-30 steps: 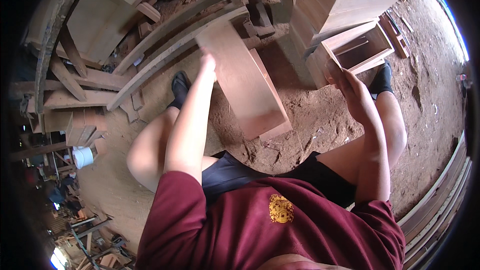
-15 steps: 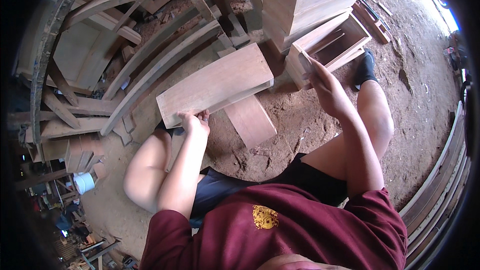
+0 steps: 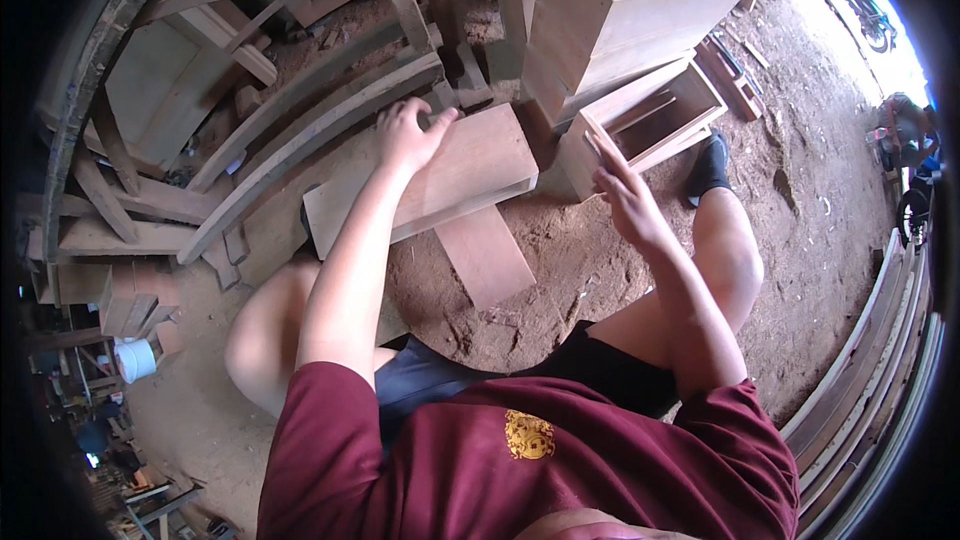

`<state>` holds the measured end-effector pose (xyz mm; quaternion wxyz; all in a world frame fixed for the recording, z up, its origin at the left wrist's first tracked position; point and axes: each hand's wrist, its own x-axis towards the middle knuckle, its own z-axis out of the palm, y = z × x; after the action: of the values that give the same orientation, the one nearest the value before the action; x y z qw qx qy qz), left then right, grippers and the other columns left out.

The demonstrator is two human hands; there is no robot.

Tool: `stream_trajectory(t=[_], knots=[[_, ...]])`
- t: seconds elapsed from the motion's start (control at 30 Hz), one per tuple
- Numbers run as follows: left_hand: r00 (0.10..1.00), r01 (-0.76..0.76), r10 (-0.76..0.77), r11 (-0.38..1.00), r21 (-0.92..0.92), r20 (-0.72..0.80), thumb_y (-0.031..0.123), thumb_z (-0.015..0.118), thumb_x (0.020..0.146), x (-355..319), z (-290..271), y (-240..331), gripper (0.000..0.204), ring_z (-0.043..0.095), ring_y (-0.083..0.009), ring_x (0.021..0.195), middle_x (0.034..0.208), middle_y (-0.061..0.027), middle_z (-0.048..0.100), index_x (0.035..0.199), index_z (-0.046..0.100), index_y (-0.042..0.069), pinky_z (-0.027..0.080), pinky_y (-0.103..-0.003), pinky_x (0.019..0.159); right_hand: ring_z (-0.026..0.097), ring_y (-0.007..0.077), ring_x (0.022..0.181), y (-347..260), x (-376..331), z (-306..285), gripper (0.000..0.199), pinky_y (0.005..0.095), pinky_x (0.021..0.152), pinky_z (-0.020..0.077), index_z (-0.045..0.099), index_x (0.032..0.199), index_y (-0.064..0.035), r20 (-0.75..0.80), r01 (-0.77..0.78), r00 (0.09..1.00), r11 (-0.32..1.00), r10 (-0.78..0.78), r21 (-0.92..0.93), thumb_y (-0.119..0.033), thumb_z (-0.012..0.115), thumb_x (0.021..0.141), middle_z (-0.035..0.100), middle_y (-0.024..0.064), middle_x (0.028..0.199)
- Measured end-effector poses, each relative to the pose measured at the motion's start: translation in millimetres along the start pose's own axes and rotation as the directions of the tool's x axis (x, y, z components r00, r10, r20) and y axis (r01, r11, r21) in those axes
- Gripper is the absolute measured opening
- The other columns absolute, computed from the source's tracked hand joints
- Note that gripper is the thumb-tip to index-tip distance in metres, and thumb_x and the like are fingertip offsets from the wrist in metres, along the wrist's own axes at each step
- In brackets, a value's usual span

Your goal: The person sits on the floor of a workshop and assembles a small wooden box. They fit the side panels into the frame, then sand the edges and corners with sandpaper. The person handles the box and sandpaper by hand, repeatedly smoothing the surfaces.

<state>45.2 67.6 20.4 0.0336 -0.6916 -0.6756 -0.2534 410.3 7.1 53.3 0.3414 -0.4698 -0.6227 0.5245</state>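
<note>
Left hand: is reaching over the far long edge of the pale wooden box, fingers spreading and bending slightly, thumb standing apart; nothing is showing in the grasp of the left hand (image 3: 412,137); contact with the wood is hard to tell.
Pale box: is lying long side up on the ground ahead of the person, the pale wooden box (image 3: 475,162) slanting up to the right.
Flat board: is jutting out from beneath the box's near edge, the reddish board (image 3: 487,258) pointing toward the person.
Right hand: is stretching its fingers nearly straight and close together, the right hand (image 3: 630,202) overlapping the near corner of a hollow drawer; whether it is gripping anything, cannot tell.
Hollow drawer: is sitting right of the pale box, the hollow drawer (image 3: 576,165) showing its cavity.
Stack: is rising just beyond the drawer, a wooden stack (image 3: 622,55).
Left side: curved timbers (image 3: 320,145) are running past the box.
Lower left: a white bucket (image 3: 133,360) is standing well apart.
</note>
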Motion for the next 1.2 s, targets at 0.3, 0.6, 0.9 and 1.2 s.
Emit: stream_trajectory(t=[0.3, 0.6, 0.9, 1.2], knots=[[0.818, 0.234, -0.227, 0.971, 0.054, 0.529, 0.084, 0.036, 0.090, 5, 19, 17, 0.092, 0.072, -0.0362, 0.082, 0.069, -0.0195, 0.070, 0.061, 0.068, 0.002, 0.053, -0.048, 0.090, 0.050, 0.0153, 0.129, 47, 16, 21, 0.060, 0.0286, 0.099, 0.0443, 0.021, 0.161, -0.0077, 0.017, 0.059, 0.998, 0.998, -0.058, -0.029, -0.013, 0.043, 0.105, 0.035, 0.0050, 0.163], [0.802, 0.320, -0.295, 0.946, 0.043, 0.519, 0.080, 0.037, 0.092, -23, 23, 31, 0.088, 0.073, -0.0348, 0.084, 0.069, -0.0162, 0.071, 0.061, 0.066, 0.003, 0.054, -0.048, 0.088, 0.048, 0.0198, 0.136, 54, 15, 48, 0.055, 0.0322, 0.111, 0.0386, 0.031, 0.155, 0.0015, -0.003, -0.013, 1.000, 0.978, 0.013, -0.207, -0.007, 0.048, 0.104, 0.041, 0.0162, 0.158], [0.781, 0.336, -0.336, 0.937, 0.101, 0.526, 0.078, 0.038, 0.092, -21, -16, 55, 0.085, 0.074, -0.0320, 0.083, 0.078, -0.0163, 0.074, 0.073, 0.073, 0.004, 0.059, -0.045, 0.072, 0.017, 0.0437, 0.152, 23, 12, 86, 0.066, 0.0537, 0.122, 0.0158, 0.027, 0.155, 0.0017, 0.061, 0.114, 0.992, 0.567, -0.112, -0.815, -0.035, 0.047, 0.104, 0.022, 0.0261, 0.162], [0.794, 0.321, -0.307, 0.945, 0.066, 0.525, 0.077, 0.041, 0.092, -25, -10, 50, 0.081, 0.074, -0.0335, 0.088, 0.091, -0.0179, 0.075, 0.091, 0.075, 0.003, 0.059, -0.046, 0.076, 0.006, 0.0431, 0.154, 15, 88, 101, 0.099, 0.0497, 0.125, 0.0103, 0.012, 0.155, 0.0105, 0.185, 0.213, 0.977, 0.462, -0.107, -0.861, -0.066, 0.040, 0.099, 0.010, 0.0314, 0.163]])
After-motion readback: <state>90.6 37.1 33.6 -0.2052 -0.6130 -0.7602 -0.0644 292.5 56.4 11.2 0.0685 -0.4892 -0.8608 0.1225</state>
